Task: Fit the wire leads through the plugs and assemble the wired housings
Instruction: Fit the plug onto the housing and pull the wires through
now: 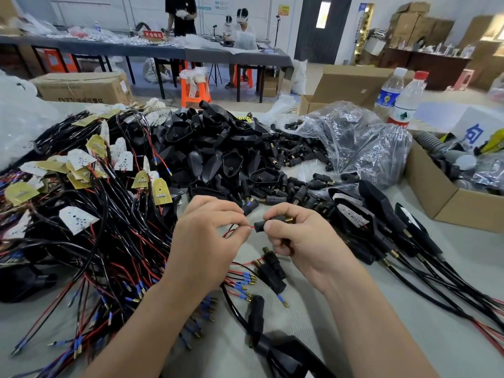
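Left hand (207,230) pinches red lead (246,227); right hand (297,236) grips plug (261,224). Lead tip at plug's left mouth, plug axis left-right (brass end rightward). Hands close, centre table.

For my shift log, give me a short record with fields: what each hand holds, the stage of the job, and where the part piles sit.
Left hand: pinches red wire lead
Right hand: grips black plug, brass end toward the right
Stage: lead tip meets plug's opening
Wire harnesses: heaped at left
Empty housings: piled centre, behind hands
Loose plugs: scattered right of housings
Wired housings: laid out at right
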### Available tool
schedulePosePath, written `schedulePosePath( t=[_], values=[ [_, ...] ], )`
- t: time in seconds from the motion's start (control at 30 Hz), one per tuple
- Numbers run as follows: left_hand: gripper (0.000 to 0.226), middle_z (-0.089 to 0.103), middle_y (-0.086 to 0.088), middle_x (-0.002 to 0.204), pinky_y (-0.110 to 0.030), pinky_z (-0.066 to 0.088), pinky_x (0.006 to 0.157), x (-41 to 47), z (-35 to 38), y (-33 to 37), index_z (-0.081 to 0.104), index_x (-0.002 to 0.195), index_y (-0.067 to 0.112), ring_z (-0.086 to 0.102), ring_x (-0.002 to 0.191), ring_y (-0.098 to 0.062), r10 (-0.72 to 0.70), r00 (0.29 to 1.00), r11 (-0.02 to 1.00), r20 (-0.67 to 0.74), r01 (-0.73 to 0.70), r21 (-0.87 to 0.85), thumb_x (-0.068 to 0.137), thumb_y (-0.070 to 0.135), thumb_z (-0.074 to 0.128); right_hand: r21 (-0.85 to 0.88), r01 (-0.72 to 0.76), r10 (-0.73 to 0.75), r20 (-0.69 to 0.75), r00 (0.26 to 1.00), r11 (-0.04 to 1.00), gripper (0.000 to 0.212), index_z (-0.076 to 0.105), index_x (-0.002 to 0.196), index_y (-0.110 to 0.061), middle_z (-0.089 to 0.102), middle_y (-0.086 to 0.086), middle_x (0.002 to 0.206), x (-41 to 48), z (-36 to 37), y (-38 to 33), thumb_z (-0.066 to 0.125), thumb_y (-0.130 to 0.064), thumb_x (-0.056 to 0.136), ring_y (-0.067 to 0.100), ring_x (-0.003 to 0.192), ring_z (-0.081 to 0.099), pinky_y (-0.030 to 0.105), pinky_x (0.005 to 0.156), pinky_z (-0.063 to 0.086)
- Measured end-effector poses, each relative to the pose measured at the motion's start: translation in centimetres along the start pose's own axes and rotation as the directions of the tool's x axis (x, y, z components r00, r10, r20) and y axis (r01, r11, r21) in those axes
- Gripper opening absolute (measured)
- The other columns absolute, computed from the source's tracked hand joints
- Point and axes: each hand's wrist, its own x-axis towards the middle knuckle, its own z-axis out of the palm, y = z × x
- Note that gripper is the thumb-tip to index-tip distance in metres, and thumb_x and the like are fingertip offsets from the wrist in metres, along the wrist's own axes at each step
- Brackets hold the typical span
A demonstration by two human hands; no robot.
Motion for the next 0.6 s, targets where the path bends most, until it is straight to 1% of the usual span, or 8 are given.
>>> schedulePosePath(
  t=[0.07,0.1,0.17,0.2,0.27,0.33,0.47,0.6],
  values=[
    [0.013,0.067,0.031,0.094,-0.003,0.033,0.091,-0.04,0.12,0.22,0.08,0.081,0.033,0.052,0.107,0.005,-0.022,1.0,0.999,0.0,0.022,-0.038,0.077,0.024,0.088,0.008,-0.013,0.013,-0.014,1.0,1.0,0.025,0.072,0.088,-0.011,0.054,0.002,0.057,0.02,0.27,0.1,0.064,0.013,0.087,0.012,0.051,0.045,0.02,0.046,0.033],
    [0.014,0.066,0.032,0.099,-0.002,0.032,0.093,0.0,0.08,0.23,0.08,0.088,0.035,0.051,0.11,0.006,-0.044,0.999,0.998,0.001,0.044,-0.055,0.076,0.03,0.087,0.038,-0.008,0.009,-0.042,0.999,0.999,0.023,0.069,0.093,-0.009,0.054,0.001,0.057,0.11,0.37,0.1,0.064,0.013,0.087,0.012,0.051,0.045,0.02,0.045,0.033],
    [0.026,0.063,0.033,0.113,-0.001,0.026,0.099,0.15,-0.18,0.02,0.078,0.099,0.039,0.046,0.118,0.009,-0.088,0.996,0.994,0.007,0.088,-0.064,0.074,0.041,0.083,0.137,0.017,-0.003,-0.104,0.995,0.99,0.024,0.062,0.098,-0.007,0.053,0.0,0.057,0.29,0.28,-0.08,0.063,0.015,0.087,0.012,0.05,0.044,0.021,0.044,0.032],
    [0.024,0.062,0.031,0.12,-0.002,0.024,0.101,0.3,-0.35,-0.15,0.077,0.097,0.043,0.044,0.122,0.008,-0.111,0.994,0.992,0.022,0.112,-0.062,0.074,0.041,0.083,0.187,0.03,-0.006,-0.127,0.992,0.982,0.026,0.058,0.098,-0.007,0.052,0.0,0.056,0.37,0.13,-0.24,0.062,0.016,0.088,0.012,0.049,0.043,0.021,0.043,0.032],
    [0.019,0.06,0.029,0.127,-0.011,0.023,0.103,0.54,-0.53,-0.4,0.075,0.083,0.046,0.042,0.126,0.005,-0.151,0.986,0.986,0.068,0.155,-0.062,0.076,0.032,0.086,0.258,0.041,-0.002,-0.147,0.989,0.965,0.027,0.055,0.096,-0.008,0.052,0.0,0.055,0.43,-0.26,-0.47,0.06,0.017,0.087,0.012,0.047,0.043,0.02,0.041,0.031],
    [0.021,0.061,0.028,0.127,-0.014,0.025,0.102,0.49,-0.41,-0.49,0.076,0.074,0.044,0.043,0.127,0.004,-0.187,0.978,0.979,0.09,0.193,-0.066,0.077,0.025,0.085,0.285,0.025,0.013,-0.132,0.991,0.958,0.027,0.055,0.094,-0.008,0.052,0.002,0.054,0.34,-0.33,-0.52,0.06,0.018,0.087,0.011,0.046,0.043,0.02,0.04,0.031],
    [0.026,0.062,0.028,0.121,0.003,0.021,0.095,0.33,-0.11,-0.14,0.072,0.077,0.046,0.043,0.12,0.009,-0.218,0.973,0.972,0.068,0.223,-0.07,0.077,0.024,0.085,0.305,-0.012,0.042,-0.092,0.995,0.952,0.026,0.056,0.093,-0.008,0.052,0.004,0.054,0.21,0.03,-0.42,0.063,0.016,0.084,0.011,0.044,0.043,0.019,0.039,0.03],
    [0.029,0.063,0.028,0.114,0.007,0.02,0.091,0.25,-0.05,-0.13,0.067,0.076,0.049,0.045,0.11,0.017,-0.233,0.972,0.969,0.044,0.235,-0.072,0.079,0.025,0.084,0.319,-0.014,0.049,-0.1,0.994,0.948,0.025,0.057,0.091,-0.008,0.054,0.003,0.054,0.24,-0.08,-0.53,0.062,0.015,0.085,0.01,0.045,0.044,0.019,0.038,0.03]
  ],
)
